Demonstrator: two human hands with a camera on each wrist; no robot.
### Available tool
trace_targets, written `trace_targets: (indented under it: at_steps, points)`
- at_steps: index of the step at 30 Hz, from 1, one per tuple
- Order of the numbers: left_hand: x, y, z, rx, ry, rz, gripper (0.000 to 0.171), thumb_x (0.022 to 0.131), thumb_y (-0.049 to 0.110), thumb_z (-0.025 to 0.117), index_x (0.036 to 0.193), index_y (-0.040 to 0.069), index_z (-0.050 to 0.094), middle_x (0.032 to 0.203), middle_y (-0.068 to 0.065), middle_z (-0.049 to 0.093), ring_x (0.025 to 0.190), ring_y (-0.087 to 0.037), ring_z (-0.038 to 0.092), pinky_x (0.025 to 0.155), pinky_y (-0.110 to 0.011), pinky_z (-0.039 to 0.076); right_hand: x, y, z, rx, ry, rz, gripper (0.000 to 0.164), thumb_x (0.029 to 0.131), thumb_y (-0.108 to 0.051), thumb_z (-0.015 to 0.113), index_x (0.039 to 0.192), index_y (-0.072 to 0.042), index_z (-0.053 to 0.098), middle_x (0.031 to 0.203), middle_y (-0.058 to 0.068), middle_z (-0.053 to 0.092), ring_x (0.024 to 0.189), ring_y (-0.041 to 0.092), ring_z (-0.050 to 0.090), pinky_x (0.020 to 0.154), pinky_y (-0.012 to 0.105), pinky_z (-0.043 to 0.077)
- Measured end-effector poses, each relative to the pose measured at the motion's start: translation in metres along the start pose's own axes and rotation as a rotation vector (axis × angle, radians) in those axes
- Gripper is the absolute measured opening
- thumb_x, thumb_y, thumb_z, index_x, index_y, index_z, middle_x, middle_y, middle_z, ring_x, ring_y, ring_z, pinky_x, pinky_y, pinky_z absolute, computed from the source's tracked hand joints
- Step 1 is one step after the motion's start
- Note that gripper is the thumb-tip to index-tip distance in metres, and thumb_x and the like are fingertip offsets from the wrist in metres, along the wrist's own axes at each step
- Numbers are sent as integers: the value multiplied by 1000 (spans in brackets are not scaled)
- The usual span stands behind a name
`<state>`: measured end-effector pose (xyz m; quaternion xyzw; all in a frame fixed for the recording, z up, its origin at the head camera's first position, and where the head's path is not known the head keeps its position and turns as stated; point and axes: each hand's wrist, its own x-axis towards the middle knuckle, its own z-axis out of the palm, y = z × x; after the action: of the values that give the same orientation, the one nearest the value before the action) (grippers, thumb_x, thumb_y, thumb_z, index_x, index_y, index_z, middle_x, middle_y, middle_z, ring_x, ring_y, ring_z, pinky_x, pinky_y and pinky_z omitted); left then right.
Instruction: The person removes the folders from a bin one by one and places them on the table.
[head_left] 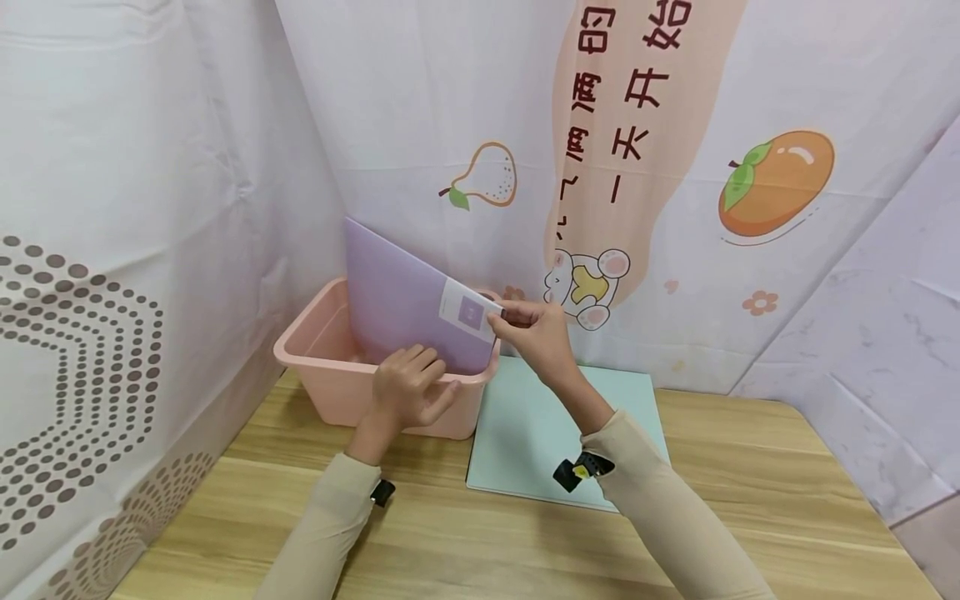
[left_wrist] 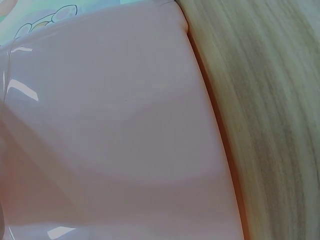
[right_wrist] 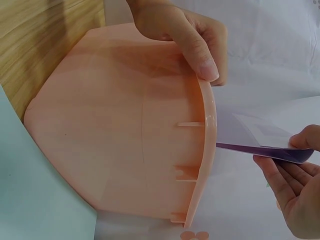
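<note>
A purple file folder [head_left: 405,292] with a white label stands tilted inside a pink plastic bin [head_left: 337,387], its lower part hidden by the front wall. At the folder's upper right corner, my right hand [head_left: 536,333] pinches the edge between thumb and fingers. My left hand [head_left: 408,387] grips the bin's front rim, fingers over the top and thumb on the outside, as the right wrist view shows of that hand [right_wrist: 185,40]. The left wrist view is mostly filled by the bin's outer wall [left_wrist: 120,115].
A flat mint-green board or folder [head_left: 525,433] lies on the wooden table [head_left: 450,533], right of the bin and under my right forearm. Printed white cloth [head_left: 420,100] hangs close behind the bin and along the left side.
</note>
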<state>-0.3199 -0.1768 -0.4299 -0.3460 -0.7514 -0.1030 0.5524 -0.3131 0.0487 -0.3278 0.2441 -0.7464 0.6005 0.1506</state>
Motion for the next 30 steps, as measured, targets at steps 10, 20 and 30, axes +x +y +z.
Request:
trace_targets:
  at_steps: [10,20,30]
  points:
    - [0,1,0,0,13,-5,51,98,49,45,66,12,61,66,-2,59,53,-19,49,48,-29,37,0,4,0,-10,-6,-5,19,89,-7,76,106,3,78,92,24,76,72,11,66,70,19,57]
    - [1,1,0,-6,6,-8,50,98,48,46,66,11,61,66,-2,60,53,-19,50,48,-29,38,0,4,-1,-19,-10,1,20,89,-7,75,107,2,78,94,22,77,74,13,68,72,21,59]
    - [1,1,0,-2,-1,-5,50,98,48,46,67,12,61,66,-2,60,53,-19,50,48,-29,38,-1,6,0,-29,-12,-3,20,89,-8,76,106,2,78,92,22,76,74,15,68,71,20,58]
